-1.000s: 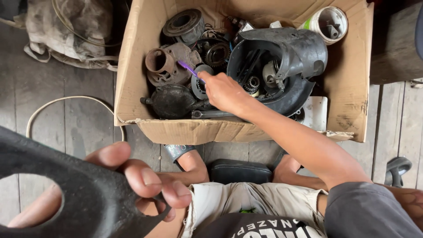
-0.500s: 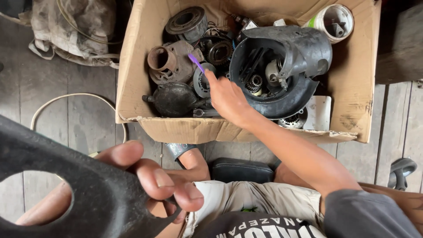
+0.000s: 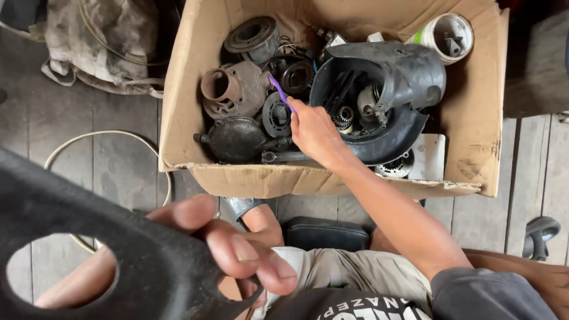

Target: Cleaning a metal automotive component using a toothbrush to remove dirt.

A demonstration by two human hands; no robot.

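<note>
Right now the cardboard box [image 3: 189,77] sits open on the plank floor [image 3: 106,136], crammed with greasy metal and plastic parts. Contents: a rusty finned cylinder [image 3: 234,90] at left, a round dark cover [image 3: 237,139] below it, a grey ribbed disc part [image 3: 253,37] at top, a big black plastic shroud [image 3: 409,77] filling the right half with small gears [image 3: 345,115] inside it, and a white plastic cup-shaped piece [image 3: 448,37] in the top right corner. A flat white plate [image 3: 428,157] lies against the box's near right wall.

Right hand [image 3: 314,131] is inside the box, fingers pinched round a thin purple tool [image 3: 278,90] which points up-left over the parts. Tool tip is near the cylinder; can't tell if it touches anything.

Left hand [image 3: 237,252] is close to the camera, fingers curled over the edge of a black flat part [image 3: 89,225] with a large oval hole, gripping it. Surface looks matte and slightly grainy.

Box front edge is torn and frayed. Little free room inside; parts overlap. Outside, open floor to the left, with a pale cable loop [image 3: 89,139] and a dirty cloth bundle [image 3: 101,41] at top left. A black cushion [image 3: 323,232] lies just below the box front.
</note>
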